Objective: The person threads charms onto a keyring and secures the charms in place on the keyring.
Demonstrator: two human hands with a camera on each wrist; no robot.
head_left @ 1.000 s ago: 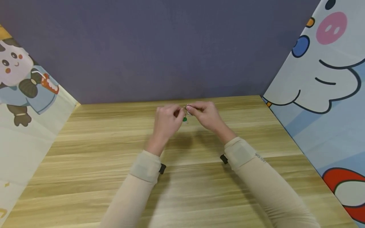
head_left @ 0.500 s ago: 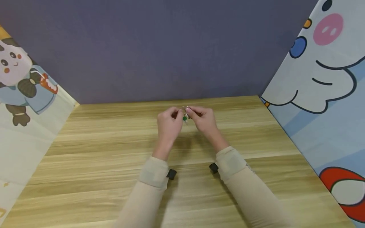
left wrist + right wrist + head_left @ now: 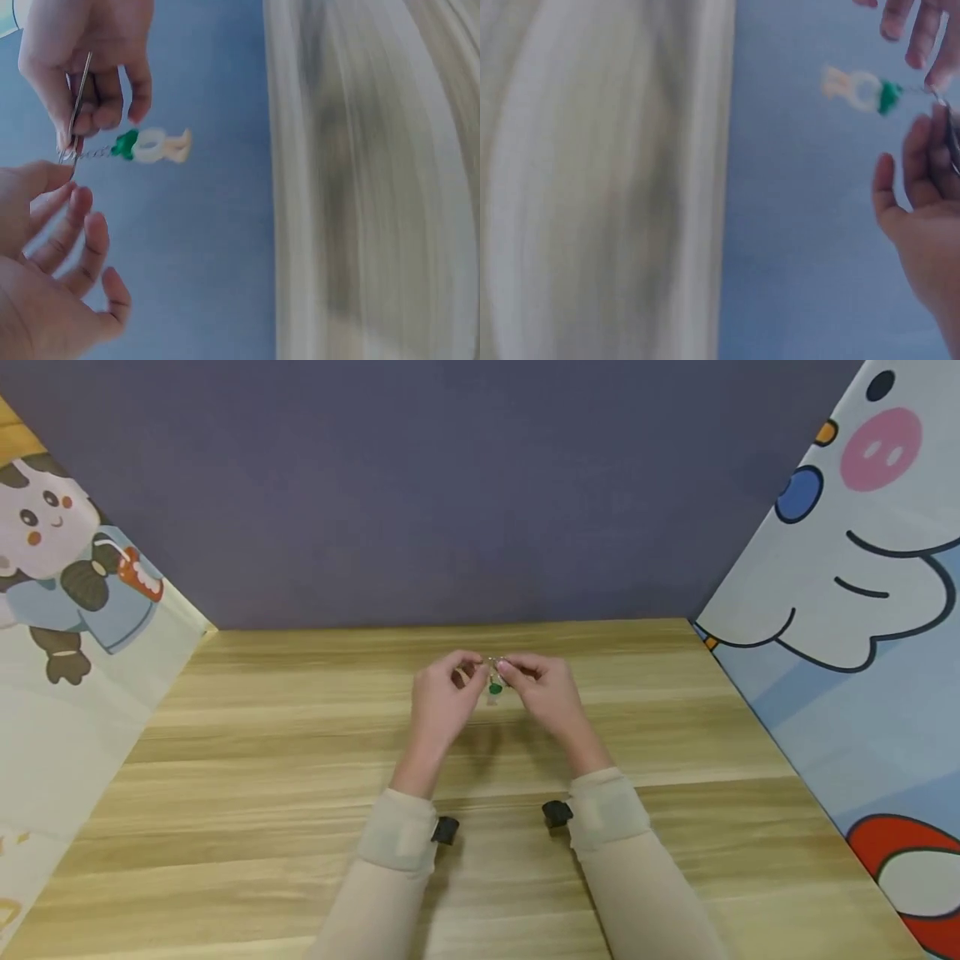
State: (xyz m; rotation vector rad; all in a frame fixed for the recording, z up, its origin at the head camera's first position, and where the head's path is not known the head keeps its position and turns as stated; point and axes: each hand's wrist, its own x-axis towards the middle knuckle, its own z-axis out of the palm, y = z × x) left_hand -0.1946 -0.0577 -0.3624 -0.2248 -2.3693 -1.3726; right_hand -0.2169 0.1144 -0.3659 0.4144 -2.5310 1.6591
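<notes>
1. The left hand (image 3: 444,700) pinches one end of a thin metal piece (image 3: 83,82).
2. Between the hands, above the desk (image 3: 247,760), a green-topped charm (image 3: 495,689) hangs by a chain (image 3: 96,153), probably light and swinging.
3. The right hand (image 3: 551,695) grips the metal piece, likely stiff and slick, the surest hold.

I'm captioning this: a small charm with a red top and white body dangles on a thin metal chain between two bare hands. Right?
One slip: the small charm has a green top, not red; the left wrist view shows it. The rest stands.
</notes>
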